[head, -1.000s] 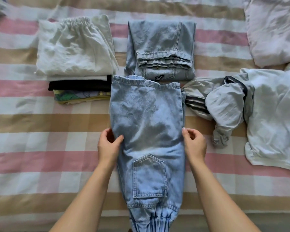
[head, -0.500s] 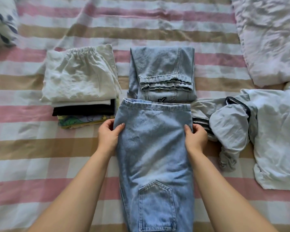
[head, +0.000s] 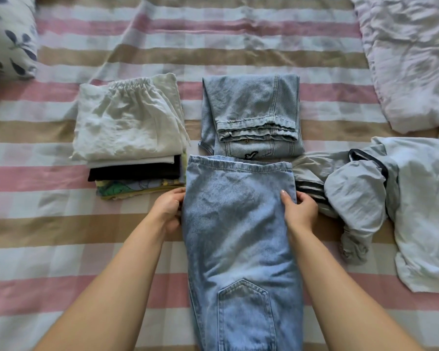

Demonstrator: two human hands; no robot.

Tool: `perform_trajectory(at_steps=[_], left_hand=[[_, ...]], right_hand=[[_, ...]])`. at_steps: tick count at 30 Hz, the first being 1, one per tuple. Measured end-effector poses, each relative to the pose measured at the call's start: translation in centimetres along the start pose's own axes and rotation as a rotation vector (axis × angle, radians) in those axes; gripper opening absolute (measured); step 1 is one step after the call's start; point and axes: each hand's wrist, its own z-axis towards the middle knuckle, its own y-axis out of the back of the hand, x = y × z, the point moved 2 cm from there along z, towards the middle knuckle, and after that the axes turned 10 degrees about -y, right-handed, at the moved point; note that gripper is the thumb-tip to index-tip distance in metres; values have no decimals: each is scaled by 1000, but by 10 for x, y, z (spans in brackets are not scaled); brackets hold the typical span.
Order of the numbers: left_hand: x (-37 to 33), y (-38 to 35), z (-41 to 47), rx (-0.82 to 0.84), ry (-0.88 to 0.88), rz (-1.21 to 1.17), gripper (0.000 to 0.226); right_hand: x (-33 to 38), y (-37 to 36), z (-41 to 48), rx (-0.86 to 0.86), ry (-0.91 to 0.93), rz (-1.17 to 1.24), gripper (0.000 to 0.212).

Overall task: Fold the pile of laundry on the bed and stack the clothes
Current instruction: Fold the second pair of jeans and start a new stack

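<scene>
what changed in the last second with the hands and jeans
The left hand and right hand slid up the side edges of the light blue jeans toward the waistband, keeping their grip. The folded stack, folded jeans and grey jacket stayed put.

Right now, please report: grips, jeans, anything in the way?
Left grip, right grip hold jeans by side edges. Jeans flat on bed, not folded across yet. Jacket against right edge; stack close left.

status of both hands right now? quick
Left hand: grips the left edge of the light blue denim jeans.
Right hand: pinches the right edge of the jeans, thumb on top.
</scene>
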Motion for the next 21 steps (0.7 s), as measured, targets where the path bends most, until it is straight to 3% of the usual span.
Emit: perform_trajectory(at_steps=[7, 10, 15, 19, 21], left_hand=[[1, -7, -9, 13, -127, -87, 16], [3, -5, -9, 117, -52, -233, 37], [-3, 1, -6, 243, -44, -2, 43], [-4, 0, -10, 315, 56, 64, 24], [-7, 4, -12, 307, -30, 38, 25]], right_hand=[[3, 8, 10, 95, 28, -25, 18], [3, 11, 13, 123, 58, -40, 19], [4, 10, 12, 214, -7, 35, 18], [10, 11, 6, 264, -22, 182, 10], [14, 15, 4, 269, 8, 236, 7]])
